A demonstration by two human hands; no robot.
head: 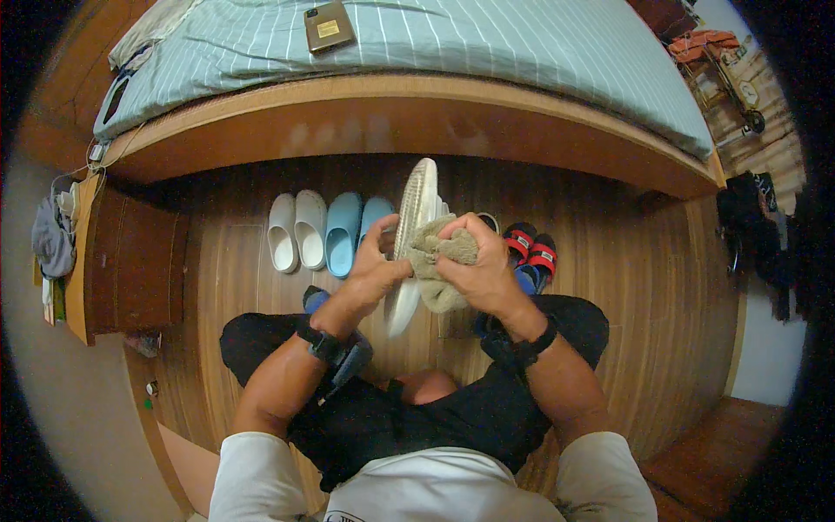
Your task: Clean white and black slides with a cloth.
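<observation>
A white shoe (408, 303) is held up on edge over the wooden floor, its ridged sole facing left. My left hand (370, 267) grips the shoe by its sole side, fingers and thumb around its middle. Bunched in my right hand (488, 271) is a beige cloth (443, 293), pressed against the shoe's right side. The cloth and my right hand hide much of the shoe's upper.
Beyond my hands stand white clogs (282, 238) and blue clogs (342, 238), one partly hidden by my left hand. Red-strapped slides (543, 254) sit to the right. The bed's wooden frame (424, 111) spans the far side; a phone (329, 29) lies on its striped sheet. A wooden cabinet (134, 261) stands left.
</observation>
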